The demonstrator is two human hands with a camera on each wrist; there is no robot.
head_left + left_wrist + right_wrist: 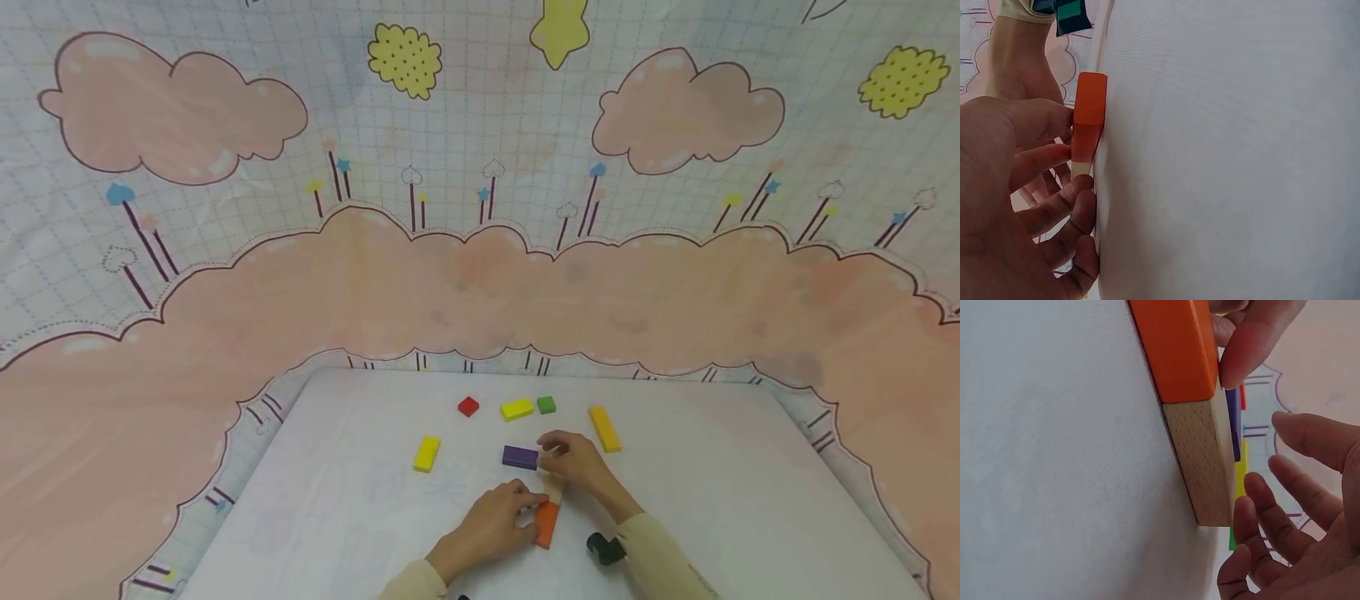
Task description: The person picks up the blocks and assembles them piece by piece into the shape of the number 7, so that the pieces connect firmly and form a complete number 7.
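An orange block (pixel 547 524) lies flat on the white tabletop, end to end with a plain wooden block (pixel 1200 462). My left hand (pixel 497 518) touches the orange block with thumb and index finger along its left and top. No finger shows on the right side or near end of the block. Above the wooden block is my right hand (pixel 577 467), fingers loosely bent and apart, holding nothing; the right wrist view shows a gap between them. Just left of the right fingertips lies a purple block (pixel 520 457).
Farther back lie a red block (pixel 468 407), a yellow block (pixel 517 409), a green block (pixel 546 405) and a long orange-yellow block (pixel 604 429). Another yellow block (pixel 427 454) lies to the left. A dark wrist device (pixel 604 549) sits by the right sleeve. A patterned cloth surrounds the tabletop.
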